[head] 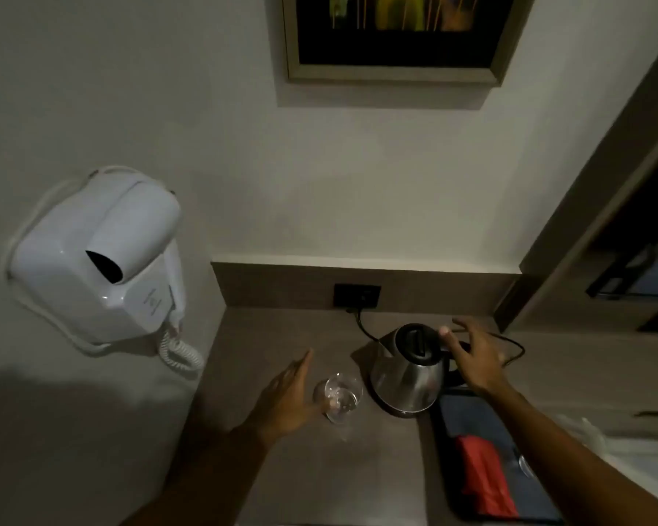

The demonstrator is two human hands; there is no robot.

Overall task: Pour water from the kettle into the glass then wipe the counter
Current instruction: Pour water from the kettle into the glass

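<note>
A steel kettle [409,377] with a black lid stands on its base on the brown counter [266,336], its cord plugged into a wall socket behind. My right hand [475,358] hovers open over the kettle's black handle, thumb near the lid, fingers spread. A clear glass [339,396] stands just left of the kettle. My left hand [285,396] is open beside the glass, its thumb against the glass's near side. A red cloth [483,476] lies folded on a dark tray at the lower right.
The dark tray [453,415] with a blue liner sits right of the kettle. A white wall-mounted hair dryer [95,260] with a coiled cord hangs at the left. The black socket [357,296] is in the backsplash. A framed picture [396,36] hangs above.
</note>
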